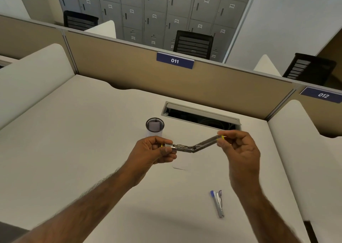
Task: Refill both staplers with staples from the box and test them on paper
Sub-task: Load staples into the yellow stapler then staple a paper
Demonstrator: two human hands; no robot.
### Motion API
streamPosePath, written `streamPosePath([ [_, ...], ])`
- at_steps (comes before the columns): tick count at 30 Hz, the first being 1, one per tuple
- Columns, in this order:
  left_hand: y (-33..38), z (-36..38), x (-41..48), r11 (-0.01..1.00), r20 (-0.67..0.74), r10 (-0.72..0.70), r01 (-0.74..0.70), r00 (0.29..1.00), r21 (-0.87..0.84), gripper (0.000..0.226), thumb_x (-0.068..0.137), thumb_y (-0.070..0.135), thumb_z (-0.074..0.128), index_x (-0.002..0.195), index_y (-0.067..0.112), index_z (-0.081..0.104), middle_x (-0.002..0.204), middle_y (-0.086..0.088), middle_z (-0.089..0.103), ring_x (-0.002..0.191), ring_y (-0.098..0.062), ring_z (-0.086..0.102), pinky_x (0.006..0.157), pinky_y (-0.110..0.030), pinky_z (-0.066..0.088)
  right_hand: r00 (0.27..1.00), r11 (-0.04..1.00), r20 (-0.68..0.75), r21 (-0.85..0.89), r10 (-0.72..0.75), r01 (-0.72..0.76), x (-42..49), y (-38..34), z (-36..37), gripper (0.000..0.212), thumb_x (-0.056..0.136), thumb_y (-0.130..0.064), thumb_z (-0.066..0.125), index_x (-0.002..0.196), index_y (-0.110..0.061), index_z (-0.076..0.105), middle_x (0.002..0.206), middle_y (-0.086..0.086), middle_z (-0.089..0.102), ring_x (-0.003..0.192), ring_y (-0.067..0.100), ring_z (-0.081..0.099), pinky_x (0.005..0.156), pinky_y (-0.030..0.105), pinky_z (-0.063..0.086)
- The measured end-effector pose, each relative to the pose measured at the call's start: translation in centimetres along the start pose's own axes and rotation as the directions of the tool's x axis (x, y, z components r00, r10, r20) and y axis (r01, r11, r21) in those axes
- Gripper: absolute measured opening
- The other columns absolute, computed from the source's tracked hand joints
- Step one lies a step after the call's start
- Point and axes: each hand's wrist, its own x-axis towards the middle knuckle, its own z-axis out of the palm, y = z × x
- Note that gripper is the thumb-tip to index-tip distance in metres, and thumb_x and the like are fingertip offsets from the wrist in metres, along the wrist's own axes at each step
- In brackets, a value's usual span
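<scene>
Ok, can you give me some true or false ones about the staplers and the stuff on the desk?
1. Both hands hold the yellow stapler swung open. True: left hand at one end, right hand at the other.
2. The blue stapler is inside the mesh pen cup. False: it lies on the desk, near the right forearm.
3. The mesh pen cup stands upright behind the left hand. True.
4. The desk's number sign says 020. False: it says 011.

Yellow-tipped silver stapler; blue-capped silver stapler.
</scene>
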Motion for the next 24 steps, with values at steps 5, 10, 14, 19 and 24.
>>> streamPosePath([
  [5,-0.3,1.5,0.0,0.998,0.038,-0.047,0.046,0.998,0.041,0.016,0.090,0.004,0.067,0.106,-0.001,0.070,0.094,-0.026,0.075,0.082,-0.035,0.075,0.071,-0.034,0.063,0.987,0.968,0.041,-0.192,-0.158,0.163,-0.6,-0.1,3.3,0.029,0.091,-0.002,0.063,0.108,-0.026,0.066,0.112,-0.007,0.068,0.102,0.010,0.064,0.086,0.019,0.052],
  [10,0.1,2.5,-0.2,0.995,0.087,-0.063,0.056,0.994,0.084,0.020,0.091,0.008,0.068,0.108,-0.002,0.069,0.094,-0.024,0.076,0.083,-0.032,0.075,0.071,-0.033,0.062,0.829,0.816,0.517,-0.373,-0.212,0.442,-1.8,1.1,3.7,0.056,0.093,-0.019,0.063,0.144,-0.018,0.042,0.135,-0.007,0.049,0.124,0.003,0.048,0.099,0.014,0.043],
  [14,0.8,2.6,-0.1,0.986,0.107,-0.055,0.037,0.993,0.164,0.020,0.093,0.014,0.067,0.109,0.002,0.069,0.094,-0.018,0.078,0.087,-0.031,0.076,0.073,-0.036,0.063,0.759,0.685,0.643,-0.506,-0.105,0.524,-1.8,1.7,3.2,0.071,0.094,-0.028,0.059,0.152,-0.032,0.019,0.133,-0.008,0.049,0.109,0.001,0.049,0.086,0.015,0.049],
  [19,1.4,2.4,0.1,0.941,0.127,0.005,-0.048,0.992,0.336,0.032,0.089,0.009,0.071,0.118,0.016,0.060,0.091,-0.009,0.079,0.084,-0.024,0.077,0.072,-0.033,0.063,0.793,0.724,0.609,-0.536,-0.024,0.434,-0.9,1.0,3.4,0.067,0.096,-0.027,0.059,0.152,-0.031,0.022,0.114,-0.006,0.055,0.093,0.003,0.052,0.079,0.007,0.042],
  [24,2.5,1.3,1.4,0.656,0.227,0.134,-0.258,0.965,0.710,0.071,0.084,0.013,0.077,0.141,0.039,0.044,0.100,0.016,0.069,0.085,-0.002,0.071,0.074,-0.012,0.056,0.817,0.793,0.564,-0.548,0.118,0.264,-0.8,0.4,2.8,0.066,0.091,-0.022,0.066,0.149,-0.024,0.034,0.108,-0.011,0.052,0.089,0.004,0.054,0.079,0.008,0.044],
])
